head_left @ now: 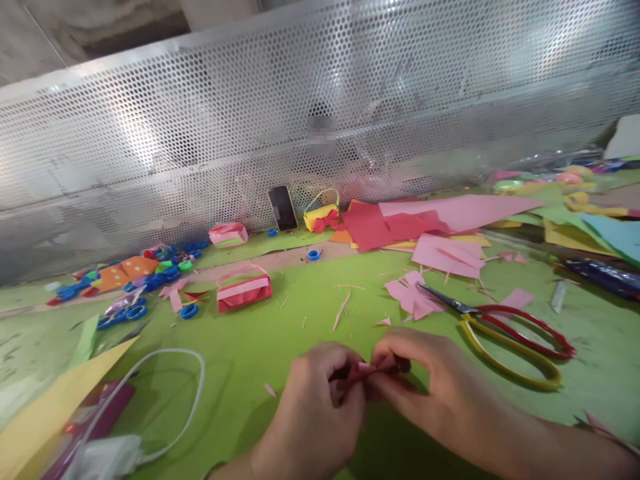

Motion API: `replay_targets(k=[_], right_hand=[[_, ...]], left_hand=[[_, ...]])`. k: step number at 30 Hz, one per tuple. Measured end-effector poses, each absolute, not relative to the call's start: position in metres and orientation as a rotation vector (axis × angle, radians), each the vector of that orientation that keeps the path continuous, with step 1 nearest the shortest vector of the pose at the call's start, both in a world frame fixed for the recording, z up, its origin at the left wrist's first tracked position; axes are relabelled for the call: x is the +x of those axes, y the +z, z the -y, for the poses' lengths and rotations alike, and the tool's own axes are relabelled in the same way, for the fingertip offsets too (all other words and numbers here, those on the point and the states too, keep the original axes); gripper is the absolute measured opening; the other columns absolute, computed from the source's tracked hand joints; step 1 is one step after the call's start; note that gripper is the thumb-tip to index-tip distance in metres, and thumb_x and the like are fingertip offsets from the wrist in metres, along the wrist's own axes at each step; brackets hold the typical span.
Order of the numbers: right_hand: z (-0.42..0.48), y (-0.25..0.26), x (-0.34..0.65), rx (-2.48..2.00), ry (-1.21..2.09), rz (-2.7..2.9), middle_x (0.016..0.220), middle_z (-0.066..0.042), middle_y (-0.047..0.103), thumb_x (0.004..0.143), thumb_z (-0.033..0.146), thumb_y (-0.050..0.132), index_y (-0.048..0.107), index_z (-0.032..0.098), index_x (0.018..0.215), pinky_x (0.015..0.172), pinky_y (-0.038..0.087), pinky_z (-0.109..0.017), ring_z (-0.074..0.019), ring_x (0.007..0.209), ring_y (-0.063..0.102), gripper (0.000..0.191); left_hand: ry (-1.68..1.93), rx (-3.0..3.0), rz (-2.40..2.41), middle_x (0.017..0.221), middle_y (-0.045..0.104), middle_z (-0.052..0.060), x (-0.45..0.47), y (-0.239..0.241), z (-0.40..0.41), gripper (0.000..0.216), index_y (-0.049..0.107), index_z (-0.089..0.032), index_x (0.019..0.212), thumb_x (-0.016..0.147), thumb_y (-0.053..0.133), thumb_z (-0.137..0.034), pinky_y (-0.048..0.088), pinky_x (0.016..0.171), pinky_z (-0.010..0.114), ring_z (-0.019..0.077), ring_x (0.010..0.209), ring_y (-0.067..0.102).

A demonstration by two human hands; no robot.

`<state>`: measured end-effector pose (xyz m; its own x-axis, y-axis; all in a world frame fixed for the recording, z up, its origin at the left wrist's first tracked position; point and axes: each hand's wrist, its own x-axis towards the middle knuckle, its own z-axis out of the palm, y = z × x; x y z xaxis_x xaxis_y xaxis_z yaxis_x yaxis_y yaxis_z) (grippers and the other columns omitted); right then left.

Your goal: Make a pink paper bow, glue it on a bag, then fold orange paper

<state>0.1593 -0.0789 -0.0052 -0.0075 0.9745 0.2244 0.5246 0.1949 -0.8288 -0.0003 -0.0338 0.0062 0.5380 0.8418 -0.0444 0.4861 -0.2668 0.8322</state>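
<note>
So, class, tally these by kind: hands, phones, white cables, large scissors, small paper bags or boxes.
Hands: 2 (left hand, right hand)
Phone: 1
White cable: 1
Large scissors: 1
Small paper bags or boxes: 3 (yellow, red, pink)
Total: 8

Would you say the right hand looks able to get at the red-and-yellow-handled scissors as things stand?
Probably yes: the scissors lie close beside the right hand, with nothing lying over them. It is, however, pinching a small pink paper piece, so it would likely need to let go first.
</note>
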Motion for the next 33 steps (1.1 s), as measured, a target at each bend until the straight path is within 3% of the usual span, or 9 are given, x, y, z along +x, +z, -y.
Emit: replay_targets(k=[4,10,15,23,28,33], right_hand=[[0.08,-0.005,0.159,-1.464,0.736,1.638,0.059,0.002,0.053,0.08,0.029,0.055,0.052,0.021,0.063,0.053,0.037,-0.023,-0.0124,0.058,0.048,0.019],[0.077,-0.004,0.16,-1.483,1.089,1.424,0.056,0.003,0.045,0.074,0.037,0.055,0.049,0.021,0.059,0.05,0.033,-0.023,-0.0121,0.057,0.042,0.023],[0.074,-0.003,0.159,-1.387,1.336,1.268,0.051,0.006,0.041,0.073,0.038,0.059,0.049,0.021,0.063,0.046,0.024,-0.023,-0.0086,0.049,0.034,0.022],[0.078,-0.004,0.158,-1.381,1.363,1.27,0.056,0.005,0.049,0.076,0.032,0.057,0.052,0.021,0.071,0.051,0.036,-0.023,-0.0105,0.053,0.047,0.013],[0.079,-0.003,0.161,-1.368,1.334,1.273,0.066,0.0,0.06,0.079,0.039,0.059,0.055,0.02,0.069,0.056,0.04,-0.024,-0.014,0.064,0.055,0.022],[0.077,-0.006,0.161,-1.31,1.4,1.202,0.065,0.0,0.062,0.079,0.041,0.064,0.059,0.02,0.072,0.057,0.041,-0.025,-0.0126,0.059,0.053,0.023]], left_hand=[[0.51,1.89,-1.096,0.063,0.056,0.0,0.0,0.005,0.033,0.01,0.057,-0.019,0.064,0.073,0.052,-0.017,0.04,0.054,0.024,0.0144,0.061,0.053],[0.53,1.706,-0.999,0.06,0.057,-0.001,0.002,0.006,0.031,0.011,0.058,-0.019,0.064,0.075,0.056,-0.02,0.042,0.055,0.023,0.0125,0.056,0.054],[0.529,1.536,-0.94,0.064,0.06,0.001,0.002,0.009,0.028,0.018,0.06,-0.018,0.068,0.074,0.065,-0.034,0.043,0.058,0.024,0.0146,0.064,0.058],[0.611,1.827,-1.049,0.071,0.059,0.001,0.001,0.006,0.026,0.012,0.06,-0.018,0.063,0.074,0.062,-0.024,0.04,0.06,0.025,0.0139,0.065,0.054],[0.587,1.733,-1.001,0.069,0.06,0.002,0.0,0.005,0.026,0.016,0.059,-0.018,0.063,0.076,0.062,-0.027,0.042,0.063,0.027,0.016,0.068,0.057],[0.54,1.365,-0.813,0.055,0.061,0.0,-0.001,0.0,0.02,0.027,0.06,-0.017,0.067,0.074,0.071,-0.04,0.04,0.055,0.024,0.0106,0.051,0.05]])
